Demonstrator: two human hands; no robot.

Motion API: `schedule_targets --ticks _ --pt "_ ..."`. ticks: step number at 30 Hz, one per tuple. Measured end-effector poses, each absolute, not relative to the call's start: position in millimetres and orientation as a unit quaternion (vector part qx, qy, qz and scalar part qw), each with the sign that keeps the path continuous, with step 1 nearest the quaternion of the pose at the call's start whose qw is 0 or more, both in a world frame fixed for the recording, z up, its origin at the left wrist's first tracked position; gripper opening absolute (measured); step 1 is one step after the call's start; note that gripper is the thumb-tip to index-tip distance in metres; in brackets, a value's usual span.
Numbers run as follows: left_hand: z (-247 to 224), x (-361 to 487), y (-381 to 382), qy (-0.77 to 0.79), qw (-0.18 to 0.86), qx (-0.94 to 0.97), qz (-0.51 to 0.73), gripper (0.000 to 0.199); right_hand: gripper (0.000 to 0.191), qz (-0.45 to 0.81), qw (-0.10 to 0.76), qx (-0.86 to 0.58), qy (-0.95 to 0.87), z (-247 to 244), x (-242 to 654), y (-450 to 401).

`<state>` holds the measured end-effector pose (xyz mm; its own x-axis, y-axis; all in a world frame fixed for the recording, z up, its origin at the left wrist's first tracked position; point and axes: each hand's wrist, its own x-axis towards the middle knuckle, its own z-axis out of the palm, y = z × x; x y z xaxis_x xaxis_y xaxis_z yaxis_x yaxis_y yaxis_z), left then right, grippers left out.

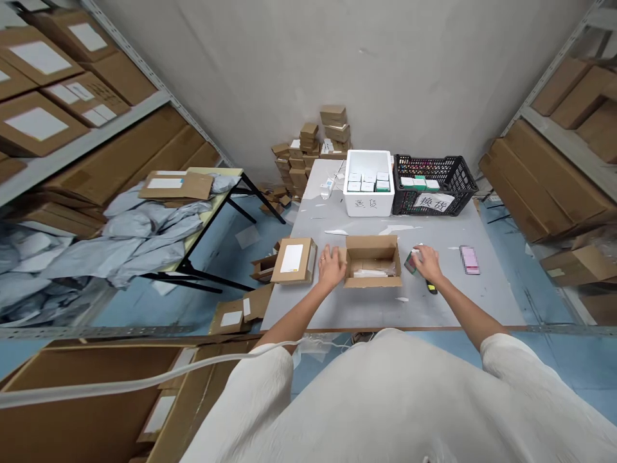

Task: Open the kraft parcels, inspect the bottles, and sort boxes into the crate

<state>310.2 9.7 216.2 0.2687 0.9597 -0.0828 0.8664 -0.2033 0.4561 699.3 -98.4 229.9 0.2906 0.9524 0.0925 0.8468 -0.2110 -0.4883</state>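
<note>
An open cardboard box point(371, 243) stands on the grey table in front of me, with clear plastic packing point(373, 272) inside. My left hand point(331, 265) is at the box's left flap, fingers apart and slightly bent, with nothing seen in them. To the right of the box, my right hand point(427, 262) is closed around a small green-and-white box point(411, 262), partly hidden by the fingers. Below that wrist lies a yellow-and-black box cutter point(431, 288). A closed carton with a white label point(292, 258) sits left of my left hand.
At the table's back stand a white bin point(369, 207) and a black crate point(400, 193), both holding small boxes. A phone-like pink item point(469, 260) lies at right. Grey parcels point(130, 225) cover the left side table. Cartons fill shelves on both sides.
</note>
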Motion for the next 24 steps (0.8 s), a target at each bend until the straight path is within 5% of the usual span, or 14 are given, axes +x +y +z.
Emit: schedule_targets --ticks 8,13,17,24 --pt "223.5 307.5 21.6 0.649 0.333 0.657 0.191 0.092 0.046 0.227 0.145 -0.787 -0.555 254.4 651.7 -72.3" --pt "225.8 302.0 19.3 0.673 0.371 0.621 0.156 0.054 0.036 0.209 0.090 -0.806 -0.547 267.3 640.1 -69.9" --pt "229.4 302.8 16.2 0.639 0.382 0.647 0.166 0.026 0.033 0.200 0.116 -0.801 -0.552 270.7 637.9 -69.1" --pt "246.4 314.5 26.2 0.631 0.391 0.634 0.218 0.026 0.025 0.206 0.239 -0.798 -0.513 274.2 635.2 -57.3"
